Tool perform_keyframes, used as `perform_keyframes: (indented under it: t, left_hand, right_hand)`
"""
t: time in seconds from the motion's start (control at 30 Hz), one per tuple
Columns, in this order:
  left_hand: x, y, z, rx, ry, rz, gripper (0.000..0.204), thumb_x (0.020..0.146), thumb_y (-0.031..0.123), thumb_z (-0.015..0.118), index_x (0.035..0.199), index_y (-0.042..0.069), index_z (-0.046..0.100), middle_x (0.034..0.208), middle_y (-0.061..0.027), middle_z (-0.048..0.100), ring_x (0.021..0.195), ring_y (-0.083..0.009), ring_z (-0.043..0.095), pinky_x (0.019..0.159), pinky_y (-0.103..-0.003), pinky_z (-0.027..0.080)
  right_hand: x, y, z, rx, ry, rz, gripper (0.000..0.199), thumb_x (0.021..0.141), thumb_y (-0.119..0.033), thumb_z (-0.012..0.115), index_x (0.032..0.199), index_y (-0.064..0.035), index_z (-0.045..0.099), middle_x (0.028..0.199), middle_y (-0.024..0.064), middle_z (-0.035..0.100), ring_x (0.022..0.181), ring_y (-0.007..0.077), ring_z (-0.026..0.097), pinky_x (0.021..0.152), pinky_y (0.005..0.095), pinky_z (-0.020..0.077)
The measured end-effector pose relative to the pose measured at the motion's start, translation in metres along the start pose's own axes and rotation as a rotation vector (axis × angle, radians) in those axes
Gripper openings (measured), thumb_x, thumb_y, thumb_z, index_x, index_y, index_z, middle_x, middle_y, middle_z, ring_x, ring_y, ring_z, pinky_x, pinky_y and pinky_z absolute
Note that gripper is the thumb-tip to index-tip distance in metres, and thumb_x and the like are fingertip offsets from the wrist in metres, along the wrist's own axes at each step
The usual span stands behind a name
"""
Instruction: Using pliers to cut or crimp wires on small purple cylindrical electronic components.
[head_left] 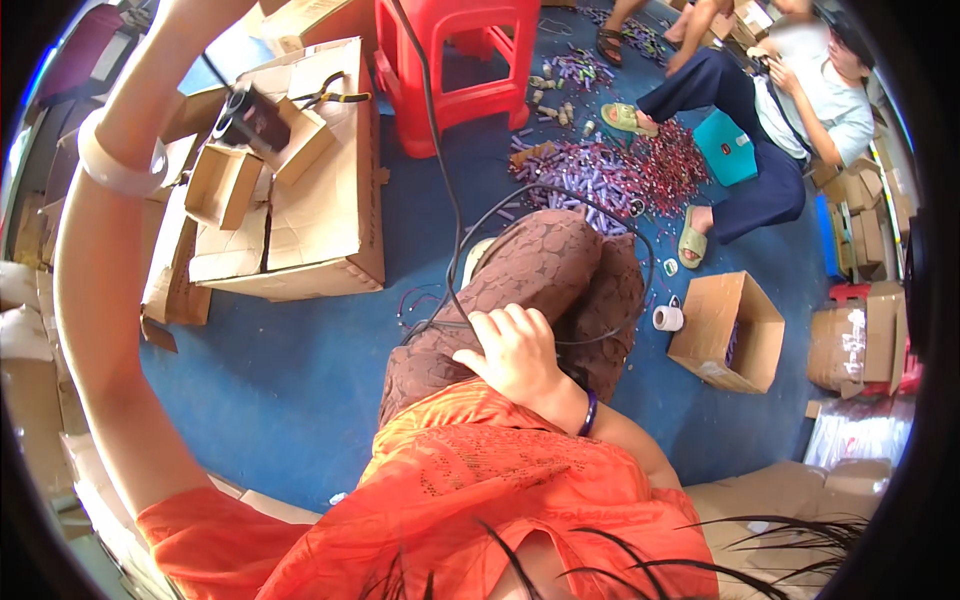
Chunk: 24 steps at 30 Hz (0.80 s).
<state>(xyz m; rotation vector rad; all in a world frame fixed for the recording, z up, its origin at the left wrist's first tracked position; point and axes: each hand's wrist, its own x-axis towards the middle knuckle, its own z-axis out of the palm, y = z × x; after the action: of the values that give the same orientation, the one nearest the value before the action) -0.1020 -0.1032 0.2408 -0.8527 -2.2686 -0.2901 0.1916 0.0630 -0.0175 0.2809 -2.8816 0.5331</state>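
My left arm (95, 290), wearing a white bangle (125, 165), is raised and runs out at the top left, taking the hand out of sight. My right hand (515, 355) lies palm down on my brown patterned trousers (530, 255), thumb apart and fingers loosely extended. A dark bracelet (589, 412) circles that wrist. Down from the top edge hangs a black cable (437, 130); it passes by the fingers of my right hand and loops across my lap. Whether the fingers touch it is unclear.
A large cardboard box (330, 225) carries small open boxes (222, 187), a black cylinder (250, 120) and pliers (340, 97). Beyond are a red stool (460, 75), purple and red pieces (580, 180) and a seated person (815, 90). An open carton (715, 330) stands right beside a white spool (668, 316).
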Motion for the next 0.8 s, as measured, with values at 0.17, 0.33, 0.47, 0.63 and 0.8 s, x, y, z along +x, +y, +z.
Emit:
perform_keyframes:
  t: [0.17, 0.33, 0.47, 0.63, 0.8]
  left_hand:
    - [0.012, -0.046, -0.014, -0.044, -0.101, -0.119, 0.03, 0.086, 0.026, 0.065, 0.08, -0.003, 0.07, 0.062, -0.0113, 0.065, 0.051, -0.0174, 0.059, 0.052, -0.034, 0.048]
    - [-0.007, -0.118, -0.056, -0.045, -0.049, -0.411, 0.034, 0.087, 0.032, 0.064, 0.088, -0.002, 0.071, 0.066, -0.0037, 0.065, 0.056, -0.0093, 0.054, 0.05, -0.028, 0.044]
    - [-0.032, -0.267, -0.081, -0.097, 0.055, -0.544, 0.037, 0.088, 0.041, 0.064, 0.096, 0.006, 0.072, 0.069, -0.0001, 0.064, 0.051, -0.0066, 0.048, 0.048, -0.023, 0.039]
    - [-0.12, -0.387, -0.126, -0.1, 0.095, -0.835, 0.043, 0.087, 0.051, 0.063, 0.103, 0.013, 0.072, 0.074, 0.0048, 0.063, 0.049, -0.0023, 0.043, 0.044, -0.017, 0.033]
    - [-0.207, -0.434, -0.177, -0.17, 0.241, -1.158, 0.028, 0.087, 0.04, 0.067, 0.1, 0.015, 0.073, 0.088, 0.0042, 0.07, 0.061, -0.0012, 0.053, 0.048, -0.016, 0.035]
  right_hand:
    - [-0.003, 0.02, -0.033, 0.972, -0.303, 0.06, 0.013, 0.09, -0.011, 0.061, 0.097, -0.0009, 0.063, 0.084, 0.0086, 0.062, 0.068, 0.0174, 0.058, 0.063, 0.0298, 0.0463]
    - [-0.089, 0.091, -0.118, 1.526, 0.279, 0.164, 0.048, 0.095, -0.034, 0.056, 0.119, 0.0085, 0.054, 0.066, 0.001, 0.047, 0.051, 0.0098, 0.036, 0.046, 0.0283, 0.0287]
    - [-0.121, 0.115, -0.199, 1.577, 0.376, -0.013, 0.032, 0.097, -0.031, 0.054, 0.074, -0.0093, 0.046, 0.064, -0.0018, 0.038, 0.046, 0.0067, 0.029, 0.044, 0.0259, 0.0208]
    - [-0.145, 0.182, -0.284, 1.566, 0.654, 0.105, 0.021, 0.102, -0.017, 0.042, 0.084, -0.0059, 0.042, 0.066, 0.0004, 0.031, 0.049, 0.0097, 0.023, 0.046, 0.0258, 0.0227]
    - [-0.238, 0.329, -0.381, 1.471, 0.73, 0.292, 0.017, 0.101, -0.013, 0.043, 0.105, 0.0015, 0.049, 0.065, 0.0002, 0.032, 0.049, 0.0085, 0.025, 0.044, 0.024, 0.0234]
